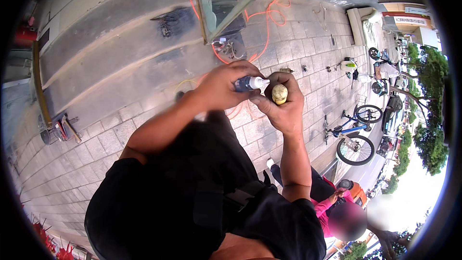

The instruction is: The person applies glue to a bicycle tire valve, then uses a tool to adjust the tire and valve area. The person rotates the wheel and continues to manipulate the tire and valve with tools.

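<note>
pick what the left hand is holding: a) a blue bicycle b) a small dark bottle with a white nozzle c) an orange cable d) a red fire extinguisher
b: the left hand grips a small dark bottle whose white nozzle points at the yellowish rounded piece held in the right hand.

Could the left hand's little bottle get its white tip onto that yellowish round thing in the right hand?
Probably yes. The left hand holds the small dark bottle with its white tip right beside the yellowish piece gripped in the right hand; nothing lies between them.
</note>
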Demonstrator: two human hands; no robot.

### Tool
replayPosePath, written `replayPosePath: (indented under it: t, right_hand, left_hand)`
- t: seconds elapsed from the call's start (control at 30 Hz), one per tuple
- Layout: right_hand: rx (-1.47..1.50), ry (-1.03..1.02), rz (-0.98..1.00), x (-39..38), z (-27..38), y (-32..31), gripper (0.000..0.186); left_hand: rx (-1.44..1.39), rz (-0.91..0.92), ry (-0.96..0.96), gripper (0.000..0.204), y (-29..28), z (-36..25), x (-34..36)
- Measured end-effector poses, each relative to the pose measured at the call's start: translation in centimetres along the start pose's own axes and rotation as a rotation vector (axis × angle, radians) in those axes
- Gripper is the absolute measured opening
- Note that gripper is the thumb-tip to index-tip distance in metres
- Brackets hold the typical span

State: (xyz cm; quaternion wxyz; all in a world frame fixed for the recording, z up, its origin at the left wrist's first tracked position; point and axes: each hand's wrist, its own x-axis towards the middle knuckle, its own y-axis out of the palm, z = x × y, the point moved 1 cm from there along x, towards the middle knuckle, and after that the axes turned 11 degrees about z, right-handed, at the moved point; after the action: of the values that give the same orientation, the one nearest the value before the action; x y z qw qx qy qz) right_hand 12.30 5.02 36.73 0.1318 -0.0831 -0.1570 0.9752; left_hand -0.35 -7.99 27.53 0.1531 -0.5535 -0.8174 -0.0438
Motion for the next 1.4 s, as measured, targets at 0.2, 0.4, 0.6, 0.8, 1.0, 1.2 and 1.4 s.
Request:
replayPosePath:
  t: [0.2,0.4,0.6,0.8,1.0,1.2,1.4]
  right_hand:
    - [-0.269,-0.07,0.022,0.0,1.4,0.0,0.033]
    - [-0.228,-0.136,0.308,-0.1,2.9,-1.5,0.036]
    - [-0.349,-0.136,-0.043,-1.0,2.3,0.4,0.036]
    - [-0.003,0.077,-0.023,-2.4,1.4,0.5,0.039]
    - [-0.18,0.133,-0.218,-4.7,0.9,1.6,0.039]
    - [0.115,0.025,-0.163,-6.7,0.9,0.2,0.04]
    - [-0.002,0.078,-0.447,-9.4,-0.8,-0.6,0.046]
  left_hand:
    - [0.118,0.021,-0.071,0.051,0.1,-1.2,-0.5]
    - [-0.064,0.193,0.027,0.046,0.1,-0.8,-0.5]
    - [0.009,0.153,0.065,0.043,-0.1,-1.0,-0.1]
    - [-0.026,0.143,0.026,0.041,0.5,-1.3,-0.2]
    - [-0.044,0.227,0.026,0.038,1.1,-1.8,0.6]
    - [0.028,0.283,-0.039,0.034,3.3,-1.7,1.3]
    - [0.04,0.288,0.178,0.033,8.0,-1.3,3.0]
